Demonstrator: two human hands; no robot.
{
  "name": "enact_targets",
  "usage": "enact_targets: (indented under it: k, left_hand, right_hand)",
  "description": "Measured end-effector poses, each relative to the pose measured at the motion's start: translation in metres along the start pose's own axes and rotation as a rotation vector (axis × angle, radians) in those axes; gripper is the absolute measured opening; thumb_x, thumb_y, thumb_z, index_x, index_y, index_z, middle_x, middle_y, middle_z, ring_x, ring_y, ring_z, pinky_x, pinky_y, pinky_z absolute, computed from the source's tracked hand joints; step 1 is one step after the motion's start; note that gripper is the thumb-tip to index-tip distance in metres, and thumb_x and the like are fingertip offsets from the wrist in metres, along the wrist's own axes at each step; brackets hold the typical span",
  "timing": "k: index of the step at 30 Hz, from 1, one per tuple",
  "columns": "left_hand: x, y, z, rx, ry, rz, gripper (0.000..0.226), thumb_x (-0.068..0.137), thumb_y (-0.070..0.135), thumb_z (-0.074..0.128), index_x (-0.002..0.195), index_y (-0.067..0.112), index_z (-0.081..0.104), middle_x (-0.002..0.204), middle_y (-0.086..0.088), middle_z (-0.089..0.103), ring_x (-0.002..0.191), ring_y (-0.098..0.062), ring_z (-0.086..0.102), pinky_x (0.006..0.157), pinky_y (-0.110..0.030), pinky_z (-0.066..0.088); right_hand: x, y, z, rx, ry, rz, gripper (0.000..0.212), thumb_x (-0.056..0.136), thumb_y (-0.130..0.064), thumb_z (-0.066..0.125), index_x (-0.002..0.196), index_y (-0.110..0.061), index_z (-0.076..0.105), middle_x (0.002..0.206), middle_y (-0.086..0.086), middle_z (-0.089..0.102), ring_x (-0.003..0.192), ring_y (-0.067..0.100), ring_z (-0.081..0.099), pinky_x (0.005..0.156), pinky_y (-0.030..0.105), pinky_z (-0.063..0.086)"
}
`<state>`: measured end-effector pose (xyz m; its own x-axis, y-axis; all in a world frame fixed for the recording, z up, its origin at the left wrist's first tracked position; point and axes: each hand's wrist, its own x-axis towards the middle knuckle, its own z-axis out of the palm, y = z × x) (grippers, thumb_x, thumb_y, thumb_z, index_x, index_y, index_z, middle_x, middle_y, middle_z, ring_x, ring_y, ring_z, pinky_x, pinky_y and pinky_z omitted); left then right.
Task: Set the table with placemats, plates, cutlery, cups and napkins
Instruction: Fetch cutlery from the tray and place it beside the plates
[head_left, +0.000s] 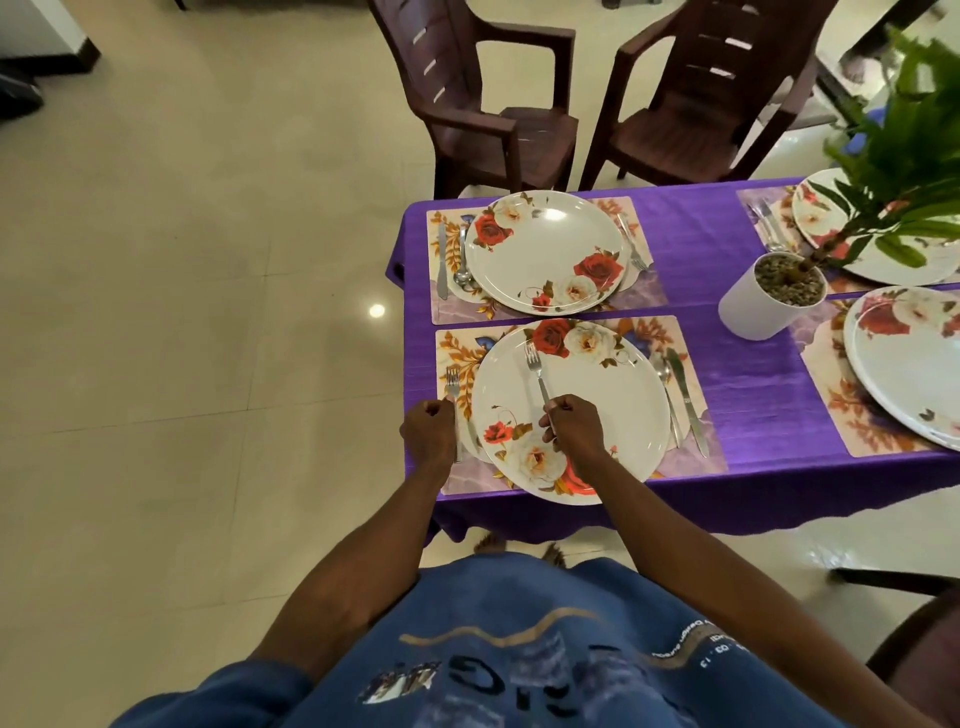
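Cutlery step, near-left place setting. A fork (537, 371) is held above the plate (570, 410), my right hand (574, 428) pinching its handle, fingers curled. A second fork (454, 400) lies on the placemat (457, 353) along the plate's left rim; my left hand (427, 431) is curled at its handle, apparently gripping it. Spoon (665, 382) and knife (687, 400) lie right of the plate. Next, I judge, the held fork goes to the bare setting at the table's (727, 374) right edge.

Glossy cream tiled floor (182, 312), two brown plastic armchairs (483, 104), possibly a third at right.
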<state>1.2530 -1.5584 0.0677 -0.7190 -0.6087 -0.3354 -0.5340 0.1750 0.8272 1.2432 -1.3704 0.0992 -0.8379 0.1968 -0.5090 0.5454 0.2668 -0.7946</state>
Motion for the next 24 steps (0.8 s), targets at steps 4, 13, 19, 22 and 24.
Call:
enact_targets:
  k: [4, 13, 19, 22, 24]
  left_hand:
    - [-0.003, 0.009, 0.008, 0.054, 0.053, 0.096, 0.021, 0.097, 0.026, 0.055, 0.090, 0.010, 0.066, 0.090, -0.004, 0.068, 0.078, -0.016, 0.062, 0.059, -0.022, 0.045]
    - [-0.038, 0.057, 0.094, 0.130, -0.139, 0.339, 0.026, 0.095, 0.030, 0.056, 0.086, 0.010, 0.068, 0.083, -0.004, 0.067, 0.078, -0.021, 0.062, 0.068, -0.033, 0.049]
    - [-0.087, 0.084, 0.163, 0.135, -0.239, 0.425, 0.022, 0.094, 0.026, 0.060, 0.086, 0.008, 0.069, 0.086, -0.008, 0.069, 0.080, -0.024, 0.061, 0.071, -0.033, 0.047]
    - [-0.117, 0.095, 0.211, 0.166, -0.286, 0.480, 0.019, 0.093, 0.021, 0.059, 0.083, 0.008, 0.068, 0.083, -0.009, 0.068, 0.079, -0.027, 0.061, 0.070, -0.035, 0.045]
    - [-0.140, 0.102, 0.246, 0.191, -0.305, 0.494, 0.019, 0.092, 0.019, 0.059, 0.080, 0.007, 0.066, 0.081, -0.012, 0.067, 0.080, -0.030, 0.061, 0.068, -0.036, 0.043]
  right_hand:
    - [-0.001, 0.000, -0.005, 0.063, 0.020, -0.005, 0.016, 0.100, -0.020, 0.050, 0.098, -0.014, 0.065, 0.079, 0.005, 0.068, 0.059, 0.014, 0.056, 0.050, 0.020, 0.043]
    - [0.010, 0.013, -0.069, 0.271, 0.198, 0.008, 0.018, 0.097, -0.013, 0.049, 0.092, -0.008, 0.065, 0.068, 0.004, 0.060, 0.051, 0.013, 0.048, 0.042, 0.021, 0.036]
    - [0.041, 0.037, -0.146, 0.344, 0.647, 0.114, 0.020, 0.097, -0.008, 0.045, 0.099, 0.001, 0.062, 0.089, 0.010, 0.059, 0.082, 0.023, 0.054, 0.063, 0.030, 0.040]
    - [0.059, 0.054, -0.207, 0.354, 0.762, 0.115, 0.021, 0.100, -0.011, 0.046, 0.101, 0.001, 0.062, 0.090, 0.009, 0.056, 0.085, 0.023, 0.053, 0.067, 0.031, 0.036]
    - [0.070, 0.068, -0.249, 0.327, 0.768, 0.121, 0.021, 0.101, -0.010, 0.045, 0.101, 0.002, 0.061, 0.091, 0.010, 0.055, 0.084, 0.022, 0.051, 0.066, 0.027, 0.032]
